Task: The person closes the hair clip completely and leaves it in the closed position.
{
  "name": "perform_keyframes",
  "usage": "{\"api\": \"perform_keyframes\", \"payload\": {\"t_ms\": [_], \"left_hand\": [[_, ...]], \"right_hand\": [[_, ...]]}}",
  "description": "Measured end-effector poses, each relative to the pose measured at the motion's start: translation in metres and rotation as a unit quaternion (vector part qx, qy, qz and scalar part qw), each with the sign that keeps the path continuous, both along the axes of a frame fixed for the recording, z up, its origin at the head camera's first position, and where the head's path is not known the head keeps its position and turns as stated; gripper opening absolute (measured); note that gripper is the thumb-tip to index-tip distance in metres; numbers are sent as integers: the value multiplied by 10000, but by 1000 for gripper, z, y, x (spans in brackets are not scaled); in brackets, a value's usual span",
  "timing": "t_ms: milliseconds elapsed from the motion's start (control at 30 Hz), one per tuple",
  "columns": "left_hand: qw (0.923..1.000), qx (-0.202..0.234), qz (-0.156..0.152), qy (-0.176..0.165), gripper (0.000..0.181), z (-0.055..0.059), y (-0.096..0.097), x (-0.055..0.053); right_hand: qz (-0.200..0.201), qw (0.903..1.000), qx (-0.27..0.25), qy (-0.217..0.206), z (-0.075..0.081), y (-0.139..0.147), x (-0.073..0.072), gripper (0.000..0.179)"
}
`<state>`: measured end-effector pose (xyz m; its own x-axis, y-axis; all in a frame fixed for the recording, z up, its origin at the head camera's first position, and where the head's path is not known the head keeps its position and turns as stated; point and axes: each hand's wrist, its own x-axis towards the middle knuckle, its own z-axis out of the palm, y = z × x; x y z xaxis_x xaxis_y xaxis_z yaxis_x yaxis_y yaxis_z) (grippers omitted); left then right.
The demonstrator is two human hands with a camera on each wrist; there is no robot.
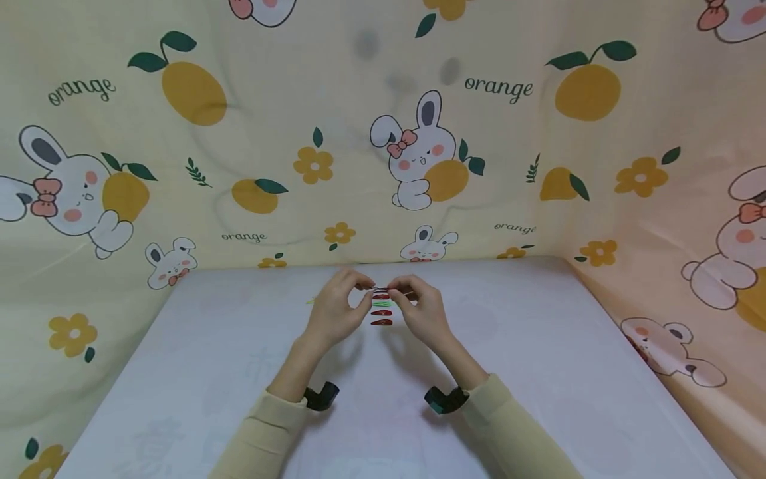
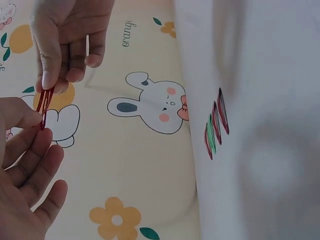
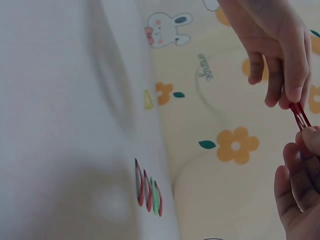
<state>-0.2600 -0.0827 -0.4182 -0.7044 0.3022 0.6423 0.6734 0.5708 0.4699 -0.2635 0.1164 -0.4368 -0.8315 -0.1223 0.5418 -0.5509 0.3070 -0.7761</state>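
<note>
Both hands are raised above the far part of the table and meet at a red hair clip (image 2: 45, 104). My left hand (image 1: 334, 309) pinches one end between thumb and forefinger. The other end is pinched by the thumb and forefinger of my right hand (image 1: 423, 309). The clip (image 3: 300, 118) shows a slim frame with slits; whether it is snapped apart I cannot tell. Below the hands, several clips lie in a row on the tabletop: a red clip (image 1: 381, 297), a green clip (image 1: 381, 304), another red clip (image 1: 382, 313) and a dark red clip (image 1: 382, 322) nearest me.
A yellow clip (image 3: 148, 100) lies apart on the table, left of the row, partly behind my left hand in the head view. The white table (image 1: 197, 372) ends at a patterned cloth backdrop (image 1: 347, 100). A dark wrist camera (image 1: 323, 396) sits on each wrist.
</note>
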Motion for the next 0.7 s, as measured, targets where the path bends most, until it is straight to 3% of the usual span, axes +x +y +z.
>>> {"api": "perform_keyframes", "payload": {"t_ms": [400, 700], "left_hand": [[9994, 199, -31, -267, 11, -6, 5, 5], [9969, 363, -70, -695, 10, -13, 5, 7]], "right_hand": [[18, 9989, -270, -384, -9, 3, 2, 5], [137, 9986, -202, -463, -13, 3, 0, 5]]}}
